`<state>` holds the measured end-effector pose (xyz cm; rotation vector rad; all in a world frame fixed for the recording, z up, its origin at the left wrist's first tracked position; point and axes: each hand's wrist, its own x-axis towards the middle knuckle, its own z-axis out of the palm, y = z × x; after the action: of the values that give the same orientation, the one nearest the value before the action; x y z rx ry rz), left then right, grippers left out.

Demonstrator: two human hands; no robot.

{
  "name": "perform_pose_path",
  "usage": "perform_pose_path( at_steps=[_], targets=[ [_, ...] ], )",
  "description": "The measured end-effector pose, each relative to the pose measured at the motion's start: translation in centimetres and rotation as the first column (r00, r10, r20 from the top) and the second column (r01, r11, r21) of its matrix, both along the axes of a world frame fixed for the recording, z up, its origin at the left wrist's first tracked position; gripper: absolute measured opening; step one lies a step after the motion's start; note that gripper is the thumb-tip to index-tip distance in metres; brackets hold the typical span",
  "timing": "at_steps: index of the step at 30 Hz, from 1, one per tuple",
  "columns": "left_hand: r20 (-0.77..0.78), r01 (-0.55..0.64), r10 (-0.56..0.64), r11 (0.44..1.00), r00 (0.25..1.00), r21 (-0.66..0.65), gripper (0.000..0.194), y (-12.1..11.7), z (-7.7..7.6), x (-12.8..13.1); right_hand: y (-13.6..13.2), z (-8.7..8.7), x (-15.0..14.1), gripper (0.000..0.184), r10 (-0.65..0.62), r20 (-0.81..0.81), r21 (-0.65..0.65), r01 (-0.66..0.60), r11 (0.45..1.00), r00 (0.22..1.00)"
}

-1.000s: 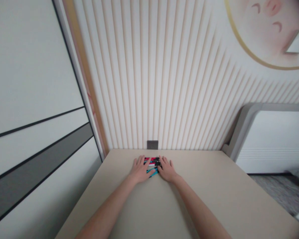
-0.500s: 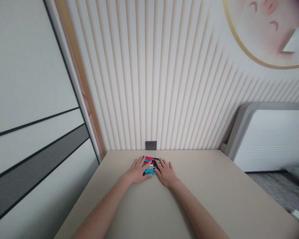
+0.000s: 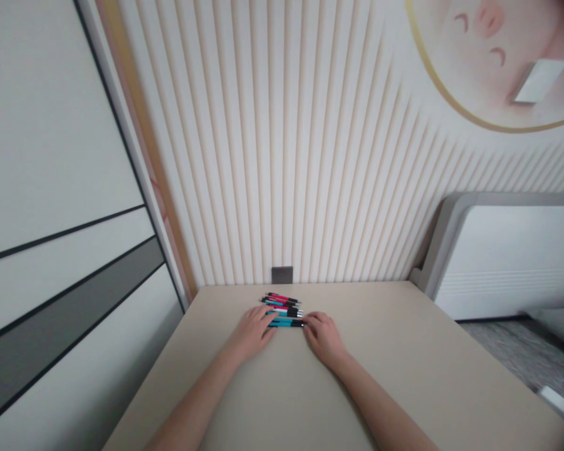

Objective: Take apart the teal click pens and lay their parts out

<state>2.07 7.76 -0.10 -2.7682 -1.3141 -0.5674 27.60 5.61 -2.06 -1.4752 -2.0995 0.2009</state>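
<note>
Several pens lie side by side on the tabletop, running left to right between my hands. Nearest me are turquoise pens with black ends. Just behind them is a group with red, white and black barrels, and farther back lie red-and-black pens, slightly askew. My left hand rests at the pens' left ends, fingers apart and bent over them, hiding those ends. At the right ends, my right hand has its fingers loosely bent, with fingertips touching or very close to the turquoise pens' tips.
A dark wall socket sits just above the table's far edge on the ribbed wall. Left of the table stands a white and grey cabinet. To the right is a bed headboard.
Both hands have drawn apart from on top of the pens to their two ends, uncovering the middle. The pens now lie more in line. The view has shifted slightly.
</note>
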Motion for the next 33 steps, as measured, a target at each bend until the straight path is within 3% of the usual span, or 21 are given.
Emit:
perform_pose_path(
  at_steps=[6,14,21,27,33],
  targets=[
    [0.111,-0.059,0.056,0.998,0.992,0.022,0.029,-2.4,-1.2,0.4,-0.3,0.2,-0.3,0.023,0.003,0.019,-0.013,-0.003,1.000,1.000],
    [0.077,-0.052,0.057,0.997,0.995,-0.064,0.019,-2.1,-1.3,0.2,0.0,0.0,-0.3,0.022,0.034,0.016,-0.033,-0.033,0.999,0.999],
    [0.121,0.011,-0.001,0.997,0.993,-0.075,0.027,-2.2,-1.3,0.1,-0.6,0.9,-0.3,0.017,0.118,-0.003,0.041,-0.117,0.992,0.993],
    [0.270,0.090,-0.069,0.994,0.960,-0.066,0.031,-2.9,-0.8,-0.4,-1.7,1.0,-0.8,0.021,0.110,-0.208,0.034,-0.105,0.994,0.972],
    [0.249,0.138,-0.133,0.990,0.959,-0.006,0.026,-3.1,-0.6,-0.5,-1.6,0.5,-1.4,0.033,0.061,-0.431,-0.041,-0.087,0.995,0.900]
  ],
)
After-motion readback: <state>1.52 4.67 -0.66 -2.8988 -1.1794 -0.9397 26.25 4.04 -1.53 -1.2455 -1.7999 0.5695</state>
